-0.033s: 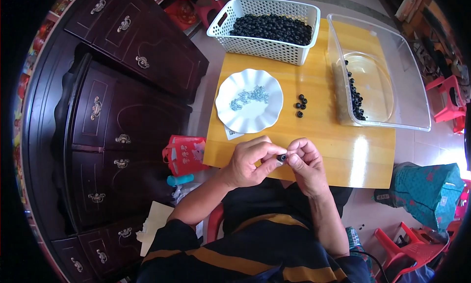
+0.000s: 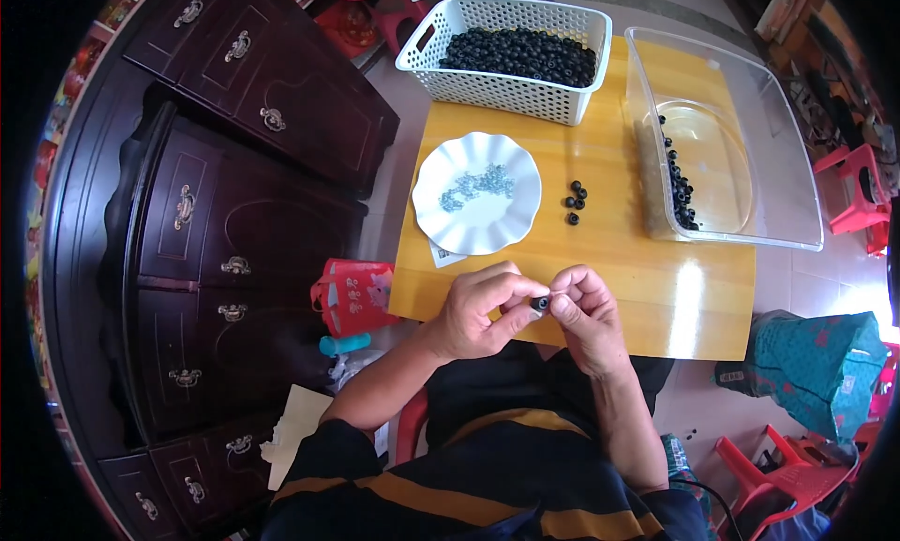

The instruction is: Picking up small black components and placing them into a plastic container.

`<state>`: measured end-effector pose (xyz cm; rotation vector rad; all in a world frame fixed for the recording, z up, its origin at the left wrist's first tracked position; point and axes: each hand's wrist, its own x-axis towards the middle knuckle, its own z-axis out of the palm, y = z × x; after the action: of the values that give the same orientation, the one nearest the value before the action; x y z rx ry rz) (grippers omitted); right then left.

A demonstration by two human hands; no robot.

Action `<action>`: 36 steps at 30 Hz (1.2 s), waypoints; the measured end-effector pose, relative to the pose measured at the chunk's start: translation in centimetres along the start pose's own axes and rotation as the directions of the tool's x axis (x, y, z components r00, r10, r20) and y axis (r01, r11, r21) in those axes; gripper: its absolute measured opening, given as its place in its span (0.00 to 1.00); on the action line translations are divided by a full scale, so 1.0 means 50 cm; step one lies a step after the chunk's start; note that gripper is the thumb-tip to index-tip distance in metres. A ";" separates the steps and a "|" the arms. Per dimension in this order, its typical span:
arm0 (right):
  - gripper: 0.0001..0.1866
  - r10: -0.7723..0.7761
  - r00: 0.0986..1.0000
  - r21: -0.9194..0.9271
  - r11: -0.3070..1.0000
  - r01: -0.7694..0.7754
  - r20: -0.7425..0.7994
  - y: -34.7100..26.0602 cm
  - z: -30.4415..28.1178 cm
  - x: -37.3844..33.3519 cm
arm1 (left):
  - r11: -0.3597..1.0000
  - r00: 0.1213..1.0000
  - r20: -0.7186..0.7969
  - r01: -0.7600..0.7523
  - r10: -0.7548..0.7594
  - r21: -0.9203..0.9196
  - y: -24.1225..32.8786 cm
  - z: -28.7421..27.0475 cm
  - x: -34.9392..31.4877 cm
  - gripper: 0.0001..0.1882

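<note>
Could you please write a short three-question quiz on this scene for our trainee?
1. Which holds the small black hollow piece: the left hand or the right hand?
2. True or false: the round white scalloped plate holds black pieces.
3. Fill in: the clear rectangular plastic bin stands to the ____ of the plate.

Key:
1. Left hand.
2. False; it holds small translucent pale-blue pieces.
3. Right.

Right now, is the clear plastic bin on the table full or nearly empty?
Nearly empty: the clear bin holds only a scattering of small black pieces along its left side.
</note>
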<state>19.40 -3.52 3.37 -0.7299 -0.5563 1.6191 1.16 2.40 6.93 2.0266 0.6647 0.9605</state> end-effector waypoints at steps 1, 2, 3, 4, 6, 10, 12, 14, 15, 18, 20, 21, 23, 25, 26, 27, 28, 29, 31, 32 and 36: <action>0.06 0.054 0.998 0.029 0.998 -0.053 -0.013 -0.002 -0.001 0.000 | 0.999 1.000 0.007 0.018 -0.018 -0.029 0.002 0.001 0.001 0.11; 0.06 0.051 0.999 0.029 0.998 -0.051 -0.015 -0.001 -0.002 0.000 | 0.999 1.000 0.010 0.017 -0.016 -0.030 0.001 0.003 -0.001 0.11; 0.06 0.033 0.999 0.053 0.998 -0.033 -0.003 0.004 -0.004 0.001 | 1.000 1.000 0.007 0.016 -0.016 -0.022 -0.003 0.004 -0.003 0.12; 0.07 0.015 1.000 0.077 0.997 -0.016 0.009 0.008 -0.006 0.003 | 1.000 1.000 0.005 0.016 -0.016 -0.014 -0.005 0.006 -0.004 0.12; 0.07 0.000 1.000 0.122 0.992 -0.004 0.031 0.013 -0.009 0.005 | 1.000 1.000 0.012 0.008 -0.008 -0.028 0.002 0.007 0.003 0.13; 0.07 -0.048 0.994 0.131 0.991 0.035 0.093 0.008 -0.008 0.005 | 0.998 1.000 0.029 -0.010 0.012 -0.055 0.010 0.004 0.008 0.12; 0.07 -0.045 0.996 0.053 0.998 0.040 0.082 -0.001 -0.012 0.002 | 0.999 0.998 0.043 -0.037 0.037 -0.006 0.015 -0.005 0.011 0.11; 0.07 -0.042 0.996 -0.027 0.999 0.044 0.072 -0.011 -0.005 -0.001 | 0.997 0.997 0.055 -0.065 0.062 0.044 0.021 -0.010 0.019 0.10; 0.07 -0.093 0.994 -0.049 0.994 0.096 0.062 -0.017 0.007 -0.004 | 0.988 0.992 0.059 -0.119 0.113 0.102 0.025 -0.013 0.026 0.11; 0.06 -0.169 0.984 -0.102 0.980 0.173 0.052 -0.015 0.012 -0.008 | 0.961 0.980 0.066 -0.198 0.189 0.191 0.028 -0.015 0.032 0.12; 0.06 -0.193 0.980 -0.133 0.971 0.198 0.050 -0.010 0.010 -0.008 | 0.950 0.975 0.068 -0.222 0.212 0.221 0.028 -0.015 0.032 0.13; 0.06 -0.178 0.983 -0.104 0.978 0.181 0.046 -0.008 0.009 -0.008 | 0.963 0.981 0.063 -0.194 0.185 0.190 0.026 -0.015 0.030 0.13; 0.06 -0.159 0.986 -0.075 0.984 0.162 0.040 -0.003 0.004 -0.007 | 0.974 0.986 0.058 -0.162 0.155 0.156 0.023 -0.014 0.026 0.14; 0.06 -0.110 0.993 -0.034 0.993 0.111 0.040 0.002 -0.003 -0.007 | 0.976 0.988 0.063 -0.151 0.142 0.156 0.020 -0.014 0.021 0.14; 0.06 -0.106 0.994 -0.033 0.994 0.108 0.040 0.003 -0.002 -0.006 | 0.977 0.988 0.062 -0.147 0.139 0.155 0.019 -0.014 0.020 0.14; 0.06 -0.112 0.993 -0.039 0.993 0.113 0.037 0.003 0.000 -0.005 | 0.971 0.987 0.065 -0.156 0.147 0.183 0.020 -0.014 0.020 0.14; 0.06 -0.117 0.993 -0.045 0.992 0.119 0.033 0.005 0.002 -0.005 | 0.964 0.986 0.068 -0.165 0.154 0.210 0.020 -0.014 0.018 0.15; 0.06 -0.116 0.993 -0.047 0.992 0.118 0.035 0.006 0.003 -0.003 | 0.964 0.986 0.065 -0.165 0.154 0.210 0.021 -0.015 0.020 0.15; 0.09 -0.138 0.990 -0.126 0.983 0.137 0.003 0.011 0.007 -0.001 | 0.942 0.982 0.050 -0.188 0.181 0.278 0.021 -0.017 0.022 0.15; 0.09 -0.140 0.990 -0.123 0.983 0.139 0.005 0.010 0.005 -0.001 | 0.941 0.982 0.053 -0.189 0.182 0.281 0.022 -0.014 0.024 0.15; 0.09 -0.105 0.994 -0.071 0.992 0.105 -0.003 0.015 -0.006 0.003 | 0.945 0.985 0.062 -0.172 0.161 0.277 0.012 -0.011 0.022 0.14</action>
<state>19.09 -3.50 2.62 -0.7458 -0.6397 1.5053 1.42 3.07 8.06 2.3789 0.6464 0.9638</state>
